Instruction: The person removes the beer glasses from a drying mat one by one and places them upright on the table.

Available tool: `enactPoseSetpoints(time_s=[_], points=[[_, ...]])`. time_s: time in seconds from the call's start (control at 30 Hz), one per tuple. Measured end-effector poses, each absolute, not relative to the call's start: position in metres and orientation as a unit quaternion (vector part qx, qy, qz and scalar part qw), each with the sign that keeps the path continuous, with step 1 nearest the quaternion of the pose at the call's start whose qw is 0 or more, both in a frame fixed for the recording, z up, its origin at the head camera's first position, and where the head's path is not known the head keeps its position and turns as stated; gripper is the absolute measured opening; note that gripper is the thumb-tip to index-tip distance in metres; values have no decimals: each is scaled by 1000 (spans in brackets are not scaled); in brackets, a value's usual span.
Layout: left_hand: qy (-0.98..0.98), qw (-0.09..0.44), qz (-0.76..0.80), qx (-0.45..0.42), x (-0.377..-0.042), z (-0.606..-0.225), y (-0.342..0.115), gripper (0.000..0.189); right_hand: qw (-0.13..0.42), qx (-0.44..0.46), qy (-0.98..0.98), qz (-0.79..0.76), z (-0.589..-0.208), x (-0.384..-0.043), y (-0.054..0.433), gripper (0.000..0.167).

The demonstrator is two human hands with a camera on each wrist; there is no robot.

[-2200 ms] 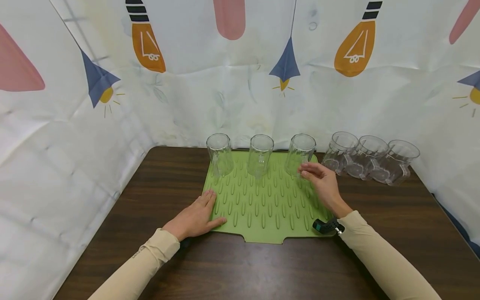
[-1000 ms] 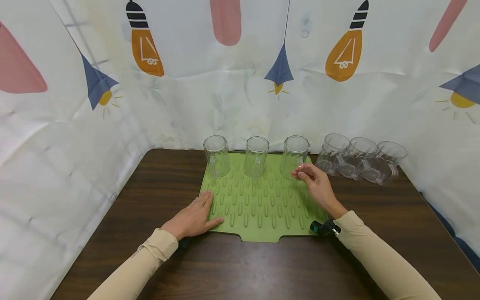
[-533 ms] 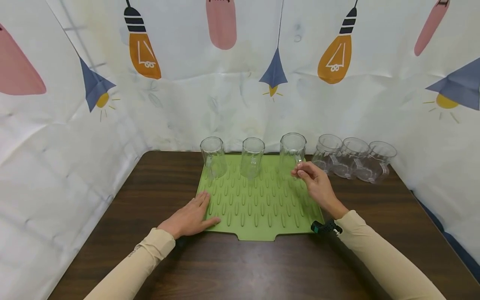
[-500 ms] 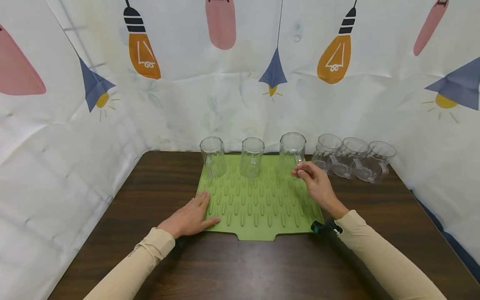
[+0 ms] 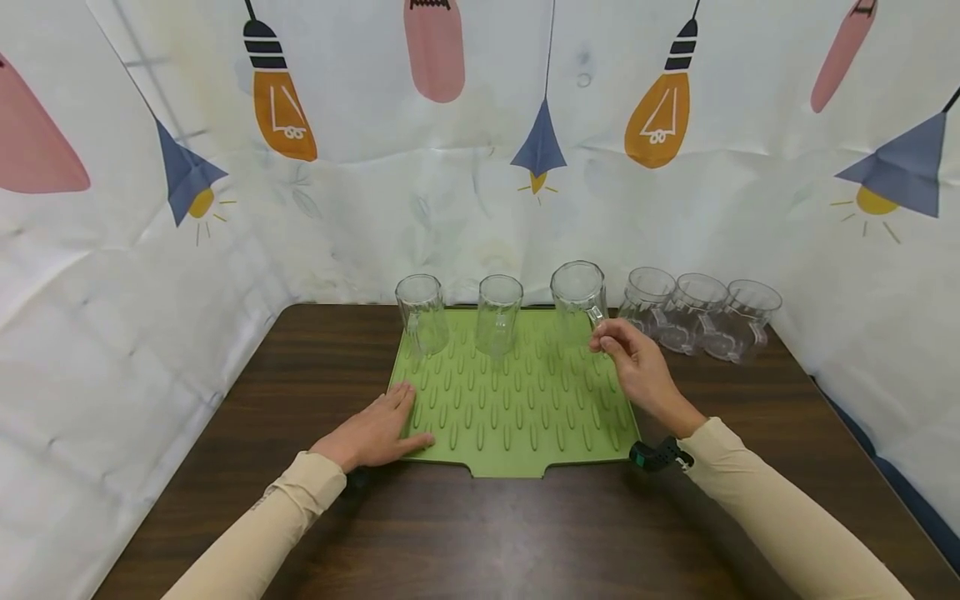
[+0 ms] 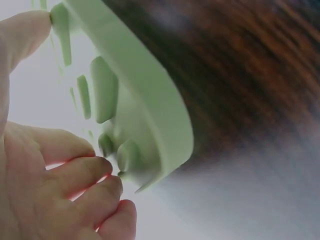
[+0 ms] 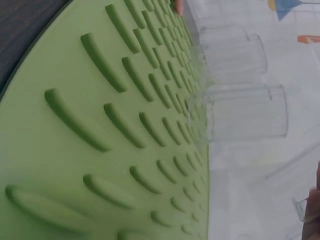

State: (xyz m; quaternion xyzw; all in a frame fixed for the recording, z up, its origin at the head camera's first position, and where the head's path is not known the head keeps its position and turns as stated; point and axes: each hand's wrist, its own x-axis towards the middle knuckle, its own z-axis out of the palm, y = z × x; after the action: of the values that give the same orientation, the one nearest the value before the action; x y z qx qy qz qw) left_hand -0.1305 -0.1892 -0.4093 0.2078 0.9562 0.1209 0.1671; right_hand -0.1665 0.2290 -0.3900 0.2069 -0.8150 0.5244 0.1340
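My right hand (image 5: 637, 367) pinches the handle of a clear glass mug (image 5: 576, 287) at the back right of a green ridged drying tray (image 5: 517, 442). This mug's rim stands higher than those of its neighbours, and its base hangs close over the tray. In the right wrist view, only part of the handle (image 7: 300, 207) shows beside the fingers. Two more clear mugs, a left one (image 5: 422, 312) and a middle one (image 5: 498, 315), stand upright along the tray's back. My left hand (image 5: 371, 429) lies flat with spread fingers on the tray's left edge.
Right of the tray, three clear mugs stand close together on the dark wooden table (image 5: 487, 542): a near one (image 5: 645, 300), a middle one (image 5: 688, 312) and an outer one (image 5: 741, 321). A white patterned curtain (image 5: 465, 200) hangs directly behind the table.
The right hand has taken the mug's handle and lifted the mug a little off the tray. The left hand stays on the tray's edge. The head view has shifted slightly.
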Motion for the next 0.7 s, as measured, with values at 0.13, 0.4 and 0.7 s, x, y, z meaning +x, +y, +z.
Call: enactPoseSetpoints(time_s=[0.13, 0.4, 0.7], points=[[956, 156, 116, 218, -129, -405, -188, 94, 153, 207, -825, 502, -384, -163, 234, 19], [958, 104, 121, 238, -131, -398, -179, 90, 175, 213, -842, 464, -369, -156, 247, 18], [954, 47, 148, 257, -131, -394, -165, 88, 207, 227, -862, 403, -360, -148, 261, 18]])
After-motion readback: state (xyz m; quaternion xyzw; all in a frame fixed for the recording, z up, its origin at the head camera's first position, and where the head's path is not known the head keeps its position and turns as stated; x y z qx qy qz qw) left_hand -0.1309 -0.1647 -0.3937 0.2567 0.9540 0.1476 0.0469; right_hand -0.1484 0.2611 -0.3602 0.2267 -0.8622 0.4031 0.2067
